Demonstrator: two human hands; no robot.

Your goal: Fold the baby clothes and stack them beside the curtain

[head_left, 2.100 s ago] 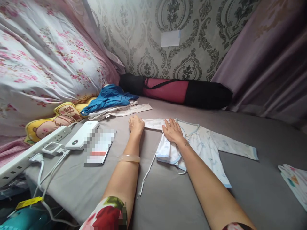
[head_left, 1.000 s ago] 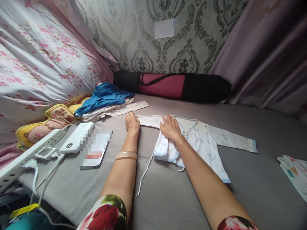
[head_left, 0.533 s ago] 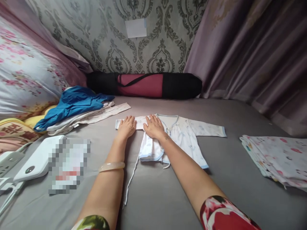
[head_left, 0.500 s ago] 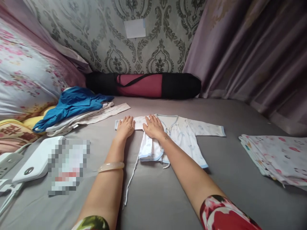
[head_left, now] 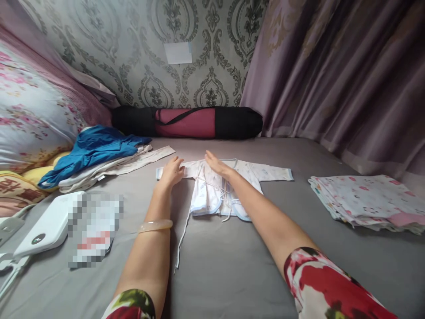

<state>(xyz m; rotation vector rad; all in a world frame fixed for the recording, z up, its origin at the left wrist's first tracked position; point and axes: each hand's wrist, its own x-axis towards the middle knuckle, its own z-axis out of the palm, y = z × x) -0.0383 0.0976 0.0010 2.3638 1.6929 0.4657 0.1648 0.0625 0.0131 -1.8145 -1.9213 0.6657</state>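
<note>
A small white baby shirt (head_left: 207,195) with pale blue trim lies front up on the grey sheet, both sleeves stretched out sideways. Its thin white tie strings cross the chest, and one trails off the lower left corner. My left hand (head_left: 172,171) is over the left sleeve near its cuff, fingers extended and holding nothing. Above the shirt's upper chest, close to the neckline, my right hand (head_left: 217,165) is tilted with its fingers straight. I cannot tell whether either hand touches the fabric. My right forearm hides part of the shirt's right front.
Folded printed cloths (head_left: 365,199) lie at the right. To the left are blue clothing (head_left: 96,148), light garments, a white power bank (head_left: 49,226) and a blurred packet (head_left: 96,230). A black and red roll bag (head_left: 186,122) rests against the wall.
My right hand has lifted and tilted from lying flat on the shirt's chest. My left hand has risen slightly off the sleeve. The view has shifted, and the tie strings show more.
</note>
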